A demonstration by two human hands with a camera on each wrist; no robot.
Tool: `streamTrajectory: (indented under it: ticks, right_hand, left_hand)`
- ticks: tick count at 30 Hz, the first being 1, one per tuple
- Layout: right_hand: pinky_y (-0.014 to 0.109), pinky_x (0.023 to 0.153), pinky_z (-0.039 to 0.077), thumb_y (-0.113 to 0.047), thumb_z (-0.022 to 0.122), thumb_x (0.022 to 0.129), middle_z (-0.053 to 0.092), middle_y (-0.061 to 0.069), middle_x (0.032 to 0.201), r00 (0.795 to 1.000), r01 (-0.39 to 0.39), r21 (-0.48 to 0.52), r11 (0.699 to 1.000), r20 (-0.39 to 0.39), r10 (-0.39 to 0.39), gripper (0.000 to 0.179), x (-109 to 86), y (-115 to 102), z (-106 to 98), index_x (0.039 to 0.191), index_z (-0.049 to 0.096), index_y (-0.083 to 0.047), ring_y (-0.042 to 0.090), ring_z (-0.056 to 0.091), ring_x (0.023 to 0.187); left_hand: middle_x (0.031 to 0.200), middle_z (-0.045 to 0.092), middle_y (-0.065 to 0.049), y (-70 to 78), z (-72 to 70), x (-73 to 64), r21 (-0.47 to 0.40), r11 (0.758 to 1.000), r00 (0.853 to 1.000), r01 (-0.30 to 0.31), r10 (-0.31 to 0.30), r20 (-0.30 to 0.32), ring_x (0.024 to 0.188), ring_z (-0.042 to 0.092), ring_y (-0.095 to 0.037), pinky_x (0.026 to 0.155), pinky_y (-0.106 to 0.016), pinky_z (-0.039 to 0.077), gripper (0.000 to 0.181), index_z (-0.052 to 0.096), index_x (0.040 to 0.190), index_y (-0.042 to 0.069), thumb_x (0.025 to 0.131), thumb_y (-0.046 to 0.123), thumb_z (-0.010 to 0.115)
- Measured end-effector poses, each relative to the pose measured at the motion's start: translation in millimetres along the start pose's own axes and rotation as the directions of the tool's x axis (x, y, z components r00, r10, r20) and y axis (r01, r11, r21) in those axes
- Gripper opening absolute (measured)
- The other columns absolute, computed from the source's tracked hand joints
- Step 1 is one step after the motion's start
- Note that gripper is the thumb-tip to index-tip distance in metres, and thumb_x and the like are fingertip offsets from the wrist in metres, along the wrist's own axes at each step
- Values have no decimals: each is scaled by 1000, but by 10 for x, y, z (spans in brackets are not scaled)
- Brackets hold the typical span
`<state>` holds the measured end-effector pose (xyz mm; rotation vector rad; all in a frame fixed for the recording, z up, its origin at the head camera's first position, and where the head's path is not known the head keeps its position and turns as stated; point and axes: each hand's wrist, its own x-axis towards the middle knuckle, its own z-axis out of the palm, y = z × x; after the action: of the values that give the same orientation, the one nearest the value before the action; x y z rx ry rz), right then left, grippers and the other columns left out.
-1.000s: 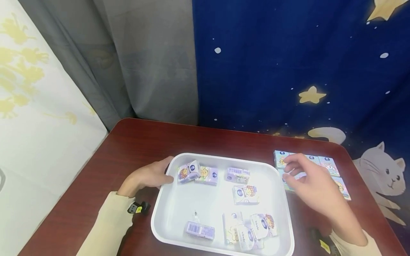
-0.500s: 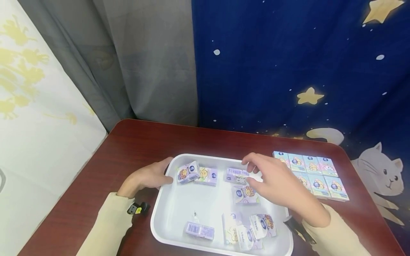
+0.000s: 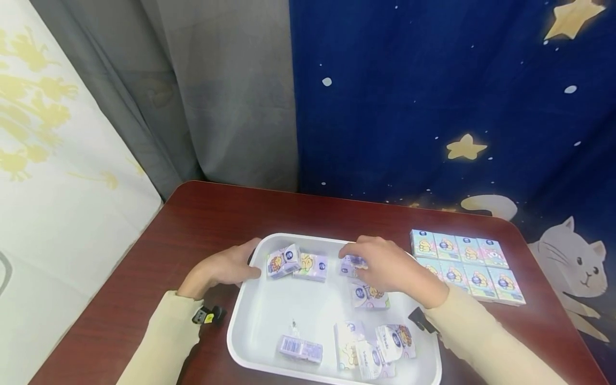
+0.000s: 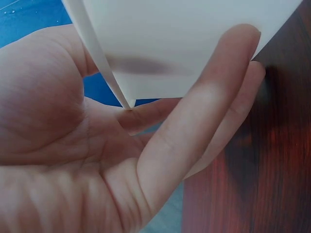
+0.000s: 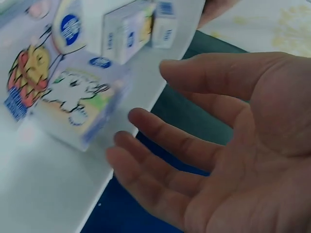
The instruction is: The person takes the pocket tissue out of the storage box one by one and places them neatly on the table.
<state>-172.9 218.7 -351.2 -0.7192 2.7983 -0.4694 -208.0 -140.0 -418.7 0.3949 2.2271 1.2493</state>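
A white plastic tray lies on the table, with several small purple tissue packs in it. My left hand grips the tray's left rim; in the left wrist view its thumb goes over the edge and the fingers lie along the outer wall. Over the tray's far right part is my right hand, thumb and fingers spread. Its fingertips are close to a purple tissue pack, partly covered by the hand in the head view. In the right wrist view nothing lies between the fingers, and a tissue pack with an animal drawing faces them.
Blue-green tissue packs stand in two neat rows on the dark red table, right of the tray. Other purple packs lie scattered in the tray, some overlapping. A blue curtain hangs behind the table.
My right hand has moved left from the blue-green packs to above the purple pack at the tray's far side. My left hand has stayed on the rim.
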Motion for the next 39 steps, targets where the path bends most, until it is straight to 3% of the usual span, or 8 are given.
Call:
streamTrajectory:
  ticks: [5, 12, 19, 25, 32, 39]
  right_hand:
    - [53, 97, 61, 1, 77, 97, 73, 7, 125, 996, -50, -25, 998, 71, 51, 44, 51, 35, 66, 136, 78, -19, 27, 67, 109]
    - [51, 105, 59, 11, 68, 98, 72, 13, 137, 996, -63, -23, 998, 54, 65, 46, 88, 78, 225, 134, 80, -16, 31, 67, 118]
    - [47, 91, 64, 14, 69, 96, 71, 14, 135, 996, -77, -30, 997, 44, 79, 53, 67, 98, 234, 136, 78, -19, 30, 67, 107]
    - [44, 81, 61, 10, 72, 93, 73, 7, 117, 1000, -23, -12, 1000, -18, 23, 53, 13, 136, 100, 136, 78, -21, 24, 66, 94]
    - [50, 90, 62, 5, 78, 90, 75, 4, 116, 988, 68, 59, 996, -142, -59, 47, -112, 270, -20, 132, 78, -16, 24, 69, 102]
    - [59, 95, 62, -12, 79, 99, 75, 4, 124, 986, -6, 150, 989, -166, 31, 41, -278, 406, -86, 138, 73, -20, 28, 72, 108]
  left_hand:
    - [114, 72, -16, -5, 3, -2, -3, 1000, 1000, -4, 4, 3, 87, 78, -30, 67, -50, 68, 71, 40, 156, 1, 97, 4, 78]
    - [114, 72, -17, -1, -3, 6, -5, 1000, 1000, -11, 11, 4, 87, 78, -30, 67, -50, 68, 69, 41, 155, 1, 96, 4, 78]
    - [116, 72, -17, -5, 3, -4, -13, 1000, 1000, -10, 10, 9, 88, 79, -31, 68, -51, 68, 72, 39, 157, 1, 97, 5, 79]
    - [116, 72, -17, -4, -2, -3, -6, 1000, 1000, -14, 14, 7, 88, 79, -31, 68, -51, 68, 72, 39, 157, 1, 97, 5, 79]
    - [116, 72, -17, -16, -11, 16, -10, 1000, 1000, -16, 16, 13, 88, 79, -31, 70, -51, 68, 70, 41, 156, 1, 97, 5, 78]
    - [116, 72, -17, -12, -14, 13, -16, 1000, 1000, -11, 12, 16, 88, 79, -31, 70, -51, 68, 70, 40, 155, 1, 97, 5, 78]
